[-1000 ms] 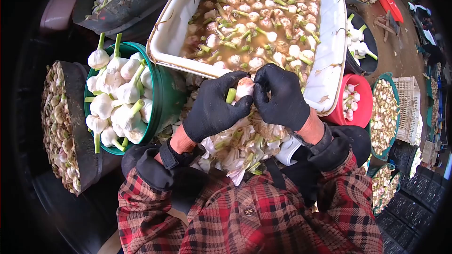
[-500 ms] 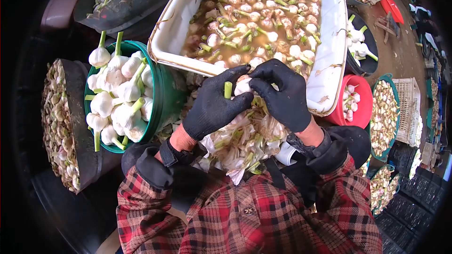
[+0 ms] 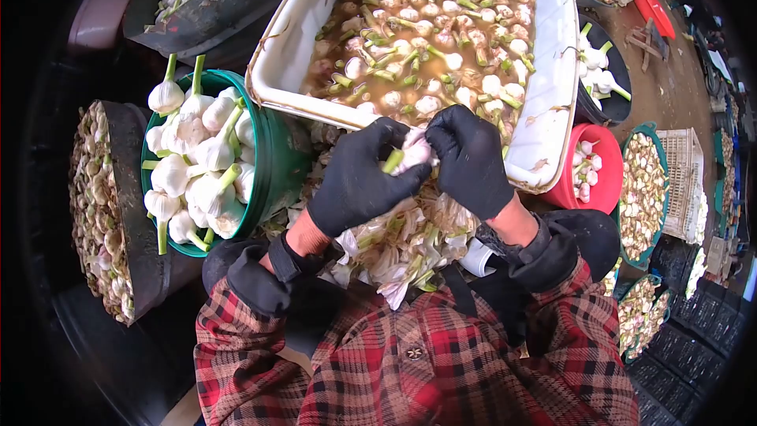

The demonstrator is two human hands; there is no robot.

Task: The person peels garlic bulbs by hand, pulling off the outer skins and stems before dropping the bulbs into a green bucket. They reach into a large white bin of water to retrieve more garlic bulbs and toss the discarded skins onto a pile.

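Observation:
Between my two black-gloved hands is a garlic bulb (image 3: 413, 151), white with a pinkish tint, its cut green stem pointing to the lower left. My left hand (image 3: 364, 177) grips the bulb from the left, thumb below and fingers above. On the other side my right hand (image 3: 471, 159) has its fingertips pinched together at the bulb's right edge; what lies inside the pinch is hidden. Below both hands spreads a heap of loose garlic skins (image 3: 406, 248). Just beyond them is a white tub (image 3: 303, 104) of brown water with many garlic bulbs (image 3: 453, 61) floating in it.
At left stands a green bucket (image 3: 272, 166) full of clean white garlic, beside a dark container (image 3: 142, 197) of unpeeled bulbs. To the right are a red bucket (image 3: 558, 193) with small bulbs, a black bucket (image 3: 619, 114) with garlic, and a cream plastic crate (image 3: 680, 181).
The garlic bulb has turned and shows more between the hands, its stem now tilted. My right hand has drawn its fingers into a tighter pinch and shifted slightly.

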